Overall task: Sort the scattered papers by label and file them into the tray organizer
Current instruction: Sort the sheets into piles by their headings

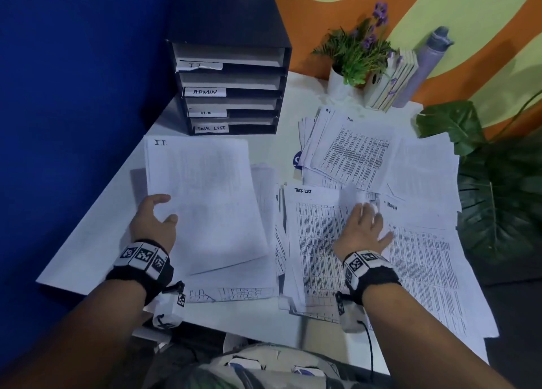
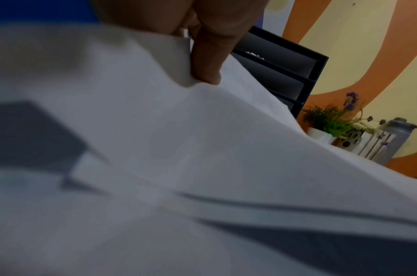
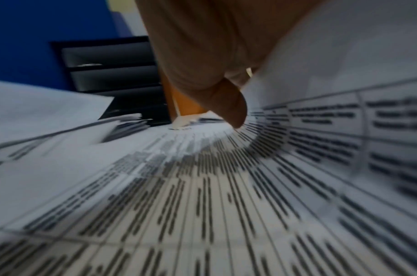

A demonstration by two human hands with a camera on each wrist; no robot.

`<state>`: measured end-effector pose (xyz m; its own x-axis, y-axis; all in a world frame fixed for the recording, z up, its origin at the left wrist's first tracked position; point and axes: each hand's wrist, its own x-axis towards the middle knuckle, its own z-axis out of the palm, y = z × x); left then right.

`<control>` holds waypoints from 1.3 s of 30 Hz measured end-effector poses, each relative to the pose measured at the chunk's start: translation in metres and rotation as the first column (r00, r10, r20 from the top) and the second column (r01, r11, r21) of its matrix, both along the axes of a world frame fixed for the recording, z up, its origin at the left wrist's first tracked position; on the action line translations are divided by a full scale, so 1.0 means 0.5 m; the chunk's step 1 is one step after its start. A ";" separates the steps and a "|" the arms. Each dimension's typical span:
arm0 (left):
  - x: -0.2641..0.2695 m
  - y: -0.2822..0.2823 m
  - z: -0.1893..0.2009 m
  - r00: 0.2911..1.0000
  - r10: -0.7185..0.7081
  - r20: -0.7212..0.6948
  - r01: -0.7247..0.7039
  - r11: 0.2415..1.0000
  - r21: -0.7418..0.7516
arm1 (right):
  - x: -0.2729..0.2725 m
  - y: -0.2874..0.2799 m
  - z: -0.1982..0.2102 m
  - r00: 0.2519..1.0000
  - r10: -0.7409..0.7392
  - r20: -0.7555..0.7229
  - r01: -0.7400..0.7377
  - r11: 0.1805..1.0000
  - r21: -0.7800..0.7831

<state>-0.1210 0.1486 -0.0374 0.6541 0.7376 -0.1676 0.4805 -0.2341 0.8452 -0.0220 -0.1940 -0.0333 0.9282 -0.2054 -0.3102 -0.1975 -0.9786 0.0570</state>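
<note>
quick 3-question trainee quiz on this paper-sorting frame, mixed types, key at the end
1. True or false: the left hand holds a sheet marked I.T.
2. Which label is lowest on the tray organizer? A) ADMIN B) TASK LIST C) H.R
3. Fill in: the right hand rests on the sheet headed ____.

Key: 1 true; 2 B; 3 TASK LIST
</note>
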 end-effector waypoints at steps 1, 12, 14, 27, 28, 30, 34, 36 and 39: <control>0.002 0.003 0.007 1.000 0.011 0.002 -0.011 1.000 -0.001 | 0.002 0.012 0.009 0.998 0.069 0.004 -0.069 0.997 -0.032; 0.016 -0.048 0.012 0.989 -0.078 0.128 0.100 0.980 -0.174 | 0.012 0.150 0.110 0.985 0.171 -0.023 -0.082 0.579 0.811; 0.014 -0.064 0.002 0.984 -0.108 0.144 0.136 0.968 -0.210 | -0.002 0.162 0.101 0.990 0.094 -0.108 0.042 0.530 0.847; -0.005 -0.057 -0.038 0.986 -0.138 -0.096 0.112 0.966 -0.234 | -0.014 0.124 0.005 0.961 -0.241 -0.136 0.244 0.507 0.827; -0.005 -0.060 -0.039 0.981 -0.144 -0.127 0.115 0.971 -0.211 | -0.015 0.118 -0.002 0.959 -0.256 -0.117 0.240 0.523 0.818; -0.004 -0.065 -0.039 0.971 -0.164 -0.175 0.131 0.974 -0.187 | -0.018 0.108 -0.004 0.958 -0.257 -0.127 0.252 0.546 0.799; 0.001 -0.063 -0.041 0.944 -0.206 -0.258 0.167 0.972 -0.166 | -0.018 0.093 -0.002 0.960 -0.236 -0.151 0.266 0.601 0.753; 0.004 -0.070 -0.039 0.935 -0.253 -0.248 0.224 0.965 -0.140 | -0.018 0.089 0.001 0.966 -0.204 -0.161 0.252 0.590 0.767; 0.014 -0.099 -0.027 0.927 -0.349 -0.138 0.321 0.927 -0.194 | -0.023 0.095 0.004 0.958 -0.225 -0.176 0.269 0.505 0.820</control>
<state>-0.1142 0.0989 -0.0510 0.8100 0.4327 -0.3959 0.5354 -0.2701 0.8002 -0.0332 -0.1464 -0.0312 0.8639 -0.0537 -0.5008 -0.4580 -0.4976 -0.7367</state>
